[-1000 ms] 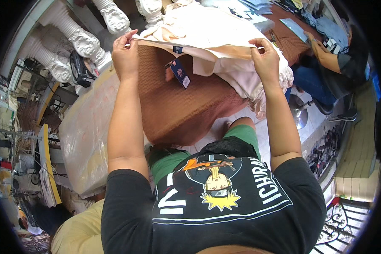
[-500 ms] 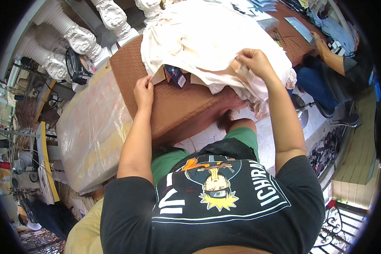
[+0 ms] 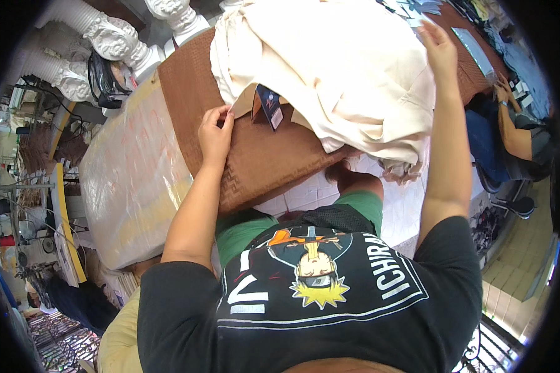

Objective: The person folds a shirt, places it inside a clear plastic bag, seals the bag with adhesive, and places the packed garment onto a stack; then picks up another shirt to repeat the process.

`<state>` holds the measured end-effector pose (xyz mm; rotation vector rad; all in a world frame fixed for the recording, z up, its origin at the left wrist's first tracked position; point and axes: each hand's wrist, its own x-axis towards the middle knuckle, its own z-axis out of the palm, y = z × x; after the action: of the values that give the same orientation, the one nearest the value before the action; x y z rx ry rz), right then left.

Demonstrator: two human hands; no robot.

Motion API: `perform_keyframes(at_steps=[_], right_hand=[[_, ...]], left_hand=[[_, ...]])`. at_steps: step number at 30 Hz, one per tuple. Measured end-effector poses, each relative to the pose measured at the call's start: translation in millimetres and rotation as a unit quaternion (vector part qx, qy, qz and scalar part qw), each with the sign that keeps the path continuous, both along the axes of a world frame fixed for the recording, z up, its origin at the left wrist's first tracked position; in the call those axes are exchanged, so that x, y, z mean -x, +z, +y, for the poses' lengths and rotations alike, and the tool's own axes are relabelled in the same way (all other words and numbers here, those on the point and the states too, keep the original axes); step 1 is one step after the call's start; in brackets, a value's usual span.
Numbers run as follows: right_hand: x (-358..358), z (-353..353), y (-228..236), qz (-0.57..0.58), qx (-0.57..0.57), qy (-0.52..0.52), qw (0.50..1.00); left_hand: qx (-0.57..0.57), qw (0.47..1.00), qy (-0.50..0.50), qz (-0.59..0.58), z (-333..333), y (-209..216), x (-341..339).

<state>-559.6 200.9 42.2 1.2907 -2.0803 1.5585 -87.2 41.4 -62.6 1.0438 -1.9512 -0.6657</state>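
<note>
A large cream garment (image 3: 330, 68) lies spread and wrinkled over a brown patterned cloth (image 3: 255, 155) on the table. Its lower edge droops over the table side nearest me. At its near left corner, my left hand (image 3: 215, 138) pinches the edge between thumb and fingertips. A dark blue folded hang tag (image 3: 269, 107) stands out from under that edge, just right of my left hand. Beyond the garment's right side, my right hand (image 3: 440, 51) is raised with fingers loosely bent and apart, holding nothing I can see.
A plastic-wrapped pale slab (image 3: 134, 180) lies left of the brown cloth. White carved columns (image 3: 115, 40) stand behind it. At the right, a co-worker's arm (image 3: 510, 121) reaches to the table beside a flat packet (image 3: 473, 51) and pale blue folded cloths.
My right hand has let go of the garment's near edge and moved up and to the right. The cloth there has settled flatter. My left hand still grips the corner.
</note>
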Motion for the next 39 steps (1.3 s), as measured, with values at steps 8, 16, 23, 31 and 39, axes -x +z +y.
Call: perform_keyframes(at_steps=[8,16,23,31,39], right_hand=[[-244,63,-17,0.176,-0.176,0.127,0.960],[-232,73,-21,0.131,-0.281,0.057,0.949],[-225,73,-35,0.300,-0.243,0.058,0.921],[-181,64,11,-0.066,-0.054,0.159,0.984],[-131,54,12,-0.312,-0.065,0.198,0.927]], left_hand=[[-0.014,0.997,-0.023,0.073,0,0,7],[0.074,0.996,-0.045,0.021,8,20,25],[0.117,0.976,-0.085,-0.161,1,33,62],[0.104,0.969,-0.089,0.207,-13,87,2],[-0.070,0.940,-0.297,-0.151,36,74,-68]])
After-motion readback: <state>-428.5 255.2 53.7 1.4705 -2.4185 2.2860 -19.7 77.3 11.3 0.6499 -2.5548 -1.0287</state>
